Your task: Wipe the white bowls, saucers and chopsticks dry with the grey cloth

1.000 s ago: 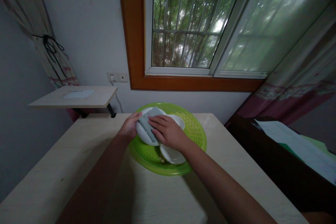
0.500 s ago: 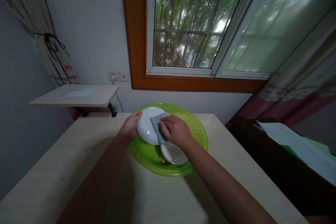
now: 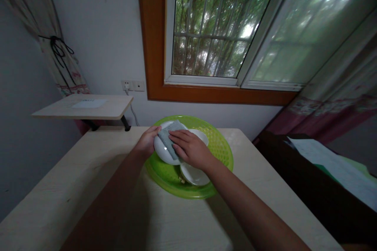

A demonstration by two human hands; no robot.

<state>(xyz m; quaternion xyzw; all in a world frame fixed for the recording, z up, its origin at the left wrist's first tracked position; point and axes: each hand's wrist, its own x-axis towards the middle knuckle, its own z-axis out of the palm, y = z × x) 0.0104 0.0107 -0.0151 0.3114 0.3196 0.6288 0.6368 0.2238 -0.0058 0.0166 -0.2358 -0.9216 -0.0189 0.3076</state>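
Observation:
My left hand (image 3: 146, 143) grips the left rim of a round white plate (image 3: 161, 152), thumb on its upper face. The plate is held tilted over the left part of a green plastic basket (image 3: 188, 195). A folded grey cloth (image 3: 167, 137) lies across the plate's face. My right hand (image 3: 191, 148) presses the cloth onto the plate with its fingers laid over it. In the basket, partly hidden by my right hand and wrist, are a white bowl (image 3: 194, 176) and another white dish (image 3: 200, 135) behind it.
The basket stands on a pale wooden table (image 3: 165, 223). A small raised shelf (image 3: 114, 106) with a paper label is at the back left. Behind are a wall socket with a cable (image 3: 134, 113) and a barred window. Papers (image 3: 330, 160) lie on dark furniture at the right.
My right hand slid the cloth rightward to the plate's edge, its fingers bunched, then back left across the face, fingers stretched again. My left hand keeps its hold on the plate.

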